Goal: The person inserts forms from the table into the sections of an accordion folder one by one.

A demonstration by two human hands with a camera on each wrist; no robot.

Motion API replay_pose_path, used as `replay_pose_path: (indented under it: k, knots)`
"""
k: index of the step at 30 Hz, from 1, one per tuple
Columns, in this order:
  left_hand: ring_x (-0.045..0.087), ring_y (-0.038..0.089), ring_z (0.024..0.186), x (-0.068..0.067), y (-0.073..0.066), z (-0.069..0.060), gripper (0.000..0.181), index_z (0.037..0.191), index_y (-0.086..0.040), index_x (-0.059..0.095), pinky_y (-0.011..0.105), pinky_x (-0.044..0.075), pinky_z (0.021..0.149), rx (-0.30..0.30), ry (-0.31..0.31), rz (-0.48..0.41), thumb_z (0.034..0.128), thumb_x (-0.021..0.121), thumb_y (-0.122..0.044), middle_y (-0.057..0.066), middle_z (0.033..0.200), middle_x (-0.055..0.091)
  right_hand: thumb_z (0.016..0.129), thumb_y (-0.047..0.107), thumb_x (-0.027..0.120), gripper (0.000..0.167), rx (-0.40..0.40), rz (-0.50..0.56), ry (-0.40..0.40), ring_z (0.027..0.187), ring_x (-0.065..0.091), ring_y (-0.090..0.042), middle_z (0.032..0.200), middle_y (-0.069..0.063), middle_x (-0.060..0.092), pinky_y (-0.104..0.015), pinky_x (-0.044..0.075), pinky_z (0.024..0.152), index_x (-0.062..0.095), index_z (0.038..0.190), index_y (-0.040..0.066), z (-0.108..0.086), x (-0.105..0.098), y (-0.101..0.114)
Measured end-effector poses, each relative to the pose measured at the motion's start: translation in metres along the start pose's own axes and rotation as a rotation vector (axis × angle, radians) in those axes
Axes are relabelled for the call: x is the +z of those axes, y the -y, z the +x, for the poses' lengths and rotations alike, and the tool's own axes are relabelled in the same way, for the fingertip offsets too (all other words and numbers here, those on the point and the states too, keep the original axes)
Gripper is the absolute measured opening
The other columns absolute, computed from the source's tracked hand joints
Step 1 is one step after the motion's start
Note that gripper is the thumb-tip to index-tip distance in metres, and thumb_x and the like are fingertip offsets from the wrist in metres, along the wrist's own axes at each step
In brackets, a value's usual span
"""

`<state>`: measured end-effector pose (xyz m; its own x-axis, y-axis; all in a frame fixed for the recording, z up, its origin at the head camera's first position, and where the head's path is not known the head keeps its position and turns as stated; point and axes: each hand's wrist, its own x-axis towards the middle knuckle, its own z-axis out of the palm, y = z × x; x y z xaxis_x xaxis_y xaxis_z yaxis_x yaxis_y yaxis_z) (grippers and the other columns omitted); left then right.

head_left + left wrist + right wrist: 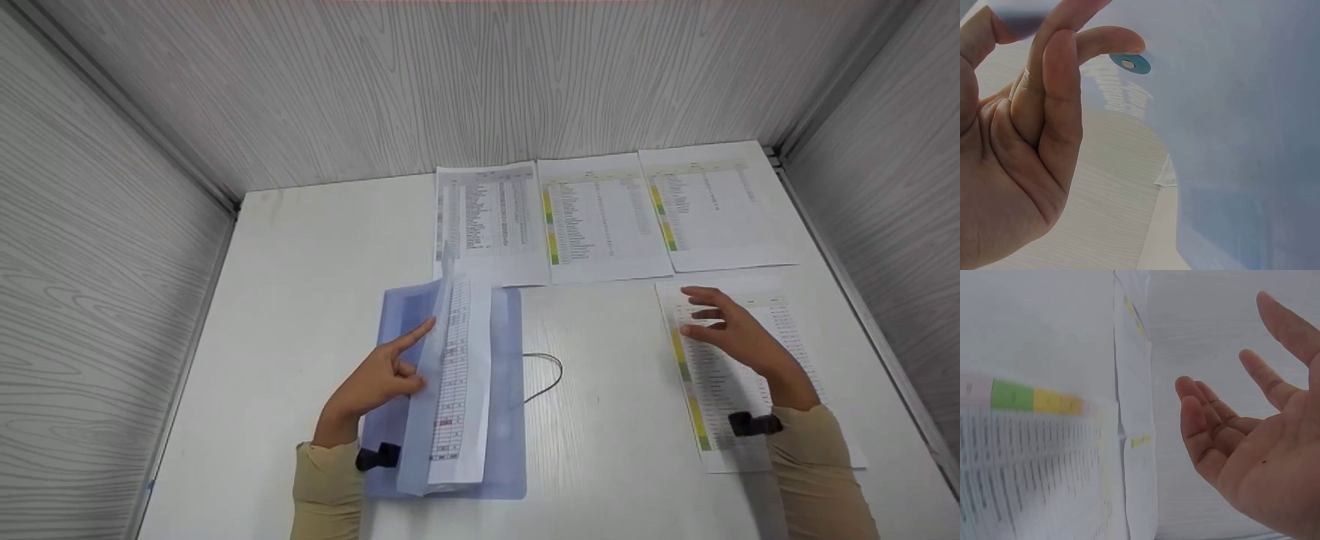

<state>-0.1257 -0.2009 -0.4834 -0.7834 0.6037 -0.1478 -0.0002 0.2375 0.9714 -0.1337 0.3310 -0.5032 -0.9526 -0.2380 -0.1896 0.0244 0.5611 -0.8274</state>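
A translucent blue document folder (517,457) lies on the table, its front flap (420,442) lifted to nearly upright. Inside it, beside the flap, stands a printed sheet (474,397) with a table of figures. My left hand (379,379) touches the flap's outer side, index finger extended. In the left wrist view, one fingertip rests by a round teal button (1139,65) on the folder. My right hand (739,337) hovers over a printed page (712,405) with coloured cells, its fingers spread and slightly bent, holding nothing.
At the back lie a grey-headed printed sheet (487,217), a middle sheet (607,225) and a right sheet (720,210), side by side. A thin dark cord (559,367) loops from the folder's right edge. Wood-grain panels (450,82) enclose the white table (300,247).
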Motion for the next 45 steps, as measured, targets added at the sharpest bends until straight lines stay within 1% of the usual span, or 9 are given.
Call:
replay_pose_path:
  k: [3,7,11,17,23,29,36,41,45]
  knots:
    - [0.02,0.005,0.043,0.0,0.001,0.0,0.084,0.156,-0.015,0.017,0.024,0.022,0.045,0.011,0.005,-0.005,0.0838,0.056,0.006,-0.007,0.05,0.03,0.094,0.032,0.061,0.072,0.047,-0.018,-0.041,0.134,0.035,-0.046,0.151,-0.026,0.027,-0.034,0.041,0.093,0.025,0.153,0.012,-0.007,-0.013,-0.016]
    - [0.019,0.005,0.042,0.0,0.002,0.0,0.084,0.156,-0.014,0.017,0.024,0.021,0.045,0.022,0.012,-0.008,0.0838,0.055,0.007,-0.007,0.049,0.03,0.093,0.035,0.061,0.078,0.112,-0.021,-0.085,0.134,0.027,-0.051,0.152,-0.031,0.021,-0.058,0.033,0.097,0.02,0.154,0.009,-0.018,-0.027,-0.036]
    - [0.02,0.005,0.042,-0.001,0.001,-0.001,0.084,0.155,-0.013,0.017,0.024,0.021,0.045,0.023,0.008,-0.014,0.0836,0.056,0.007,-0.007,0.049,0.031,0.093,0.035,0.062,0.081,0.169,-0.037,-0.119,0.134,0.023,-0.056,0.153,-0.033,0.016,-0.068,0.03,0.096,0.017,0.154,0.009,-0.027,-0.035,-0.054]
    - [0.022,0.004,0.042,-0.003,0.001,-0.001,0.083,0.155,-0.013,0.018,0.024,0.023,0.045,0.017,0.011,-0.015,0.0846,0.056,0.005,-0.007,0.049,0.033,0.092,0.035,0.064,0.083,0.197,-0.085,-0.18,0.135,0.013,-0.062,0.152,-0.037,0.01,-0.074,0.022,0.095,0.018,0.154,0.005,-0.039,-0.042,-0.077]
    - [0.024,0.004,0.042,-0.003,0.0,-0.001,0.083,0.155,-0.013,0.018,0.024,0.024,0.045,0.011,0.007,-0.021,0.0839,0.056,0.006,-0.007,0.05,0.034,0.09,0.042,0.064,0.083,0.247,-0.241,-0.248,0.133,0.01,-0.066,0.152,-0.037,0.013,-0.081,0.015,0.087,0.024,0.153,0.006,-0.046,-0.048,-0.097]
    - [0.024,0.004,0.042,-0.003,-0.001,-0.002,0.084,0.155,-0.014,0.018,0.024,0.024,0.045,0.013,0.007,-0.008,0.0836,0.057,0.006,-0.007,0.049,0.034,0.09,0.05,0.06,0.087,0.336,-0.293,-0.223,0.125,0.007,-0.075,0.149,-0.042,0.003,-0.083,0.014,0.084,0.019,0.154,0.008,-0.05,-0.05,-0.108]
    - [0.019,0.006,0.043,-0.003,0.0,-0.002,0.083,0.156,-0.015,0.017,0.027,0.023,0.046,0.013,0.017,-0.02,0.0852,0.057,0.004,-0.007,0.049,0.031,0.089,0.05,0.062,0.089,0.332,-0.327,-0.216,0.119,0.015,-0.076,0.144,-0.045,0.014,-0.081,0.019,0.08,0.02,0.153,0.004,-0.051,-0.047,-0.113]
    - [0.02,0.006,0.042,-0.002,-0.001,-0.001,0.083,0.156,-0.014,0.016,0.027,0.023,0.046,0.018,0.023,-0.02,0.0856,0.057,0.003,-0.007,0.049,0.032,0.087,0.049,0.064,0.089,0.393,-0.328,-0.218,0.122,0.012,-0.075,0.146,-0.044,0.007,-0.081,0.017,0.084,0.02,0.153,0.007,-0.051,-0.043,-0.11]
    - [0.022,0.005,0.042,-0.003,-0.001,-0.001,0.082,0.156,-0.014,0.017,0.026,0.024,0.045,0.016,0.019,-0.018,0.086,0.058,0.003,-0.007,0.049,0.033,0.087,0.042,0.067,0.088,0.447,-0.335,-0.218,0.124,0.01,-0.073,0.145,-0.044,0.003,-0.079,0.016,0.088,0.02,0.152,0.008,-0.049,-0.039,-0.108]
